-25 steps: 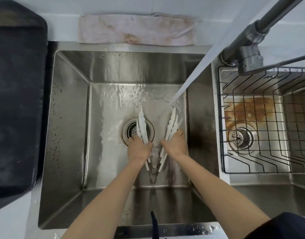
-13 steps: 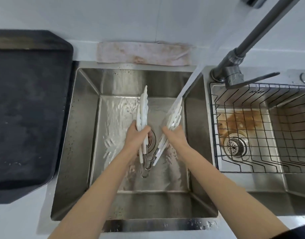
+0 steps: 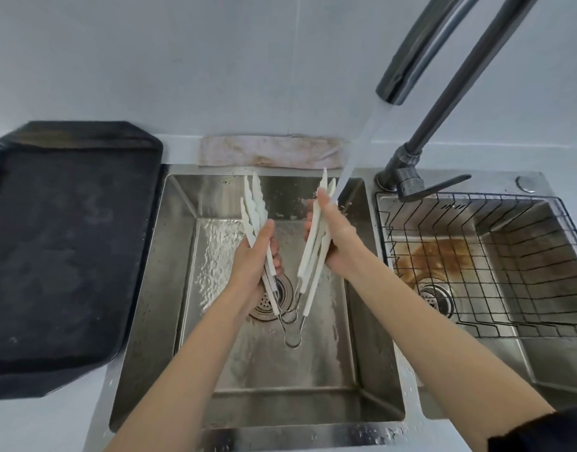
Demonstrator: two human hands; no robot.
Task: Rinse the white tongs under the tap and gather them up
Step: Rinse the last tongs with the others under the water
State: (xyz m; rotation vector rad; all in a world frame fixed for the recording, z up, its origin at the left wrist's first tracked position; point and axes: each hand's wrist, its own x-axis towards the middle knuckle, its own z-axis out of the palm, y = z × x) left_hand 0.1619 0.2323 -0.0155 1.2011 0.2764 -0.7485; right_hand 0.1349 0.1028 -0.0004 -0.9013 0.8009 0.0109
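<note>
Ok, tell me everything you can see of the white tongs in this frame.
The white tongs are several thin pairs with scalloped white plastic-looking arms and bare wire loops at the hinge ends. They are splayed in a V above the left sink, loops low near the drain. The left hand grips one bunch of arms and the right hand grips the other. The tap's stream lands at the tips of the right bunch. How many pairs there are cannot be told.

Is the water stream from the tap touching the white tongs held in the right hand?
Touching. The head view shows the water stream landing on the tips of the white tongs by the right hand.
</note>
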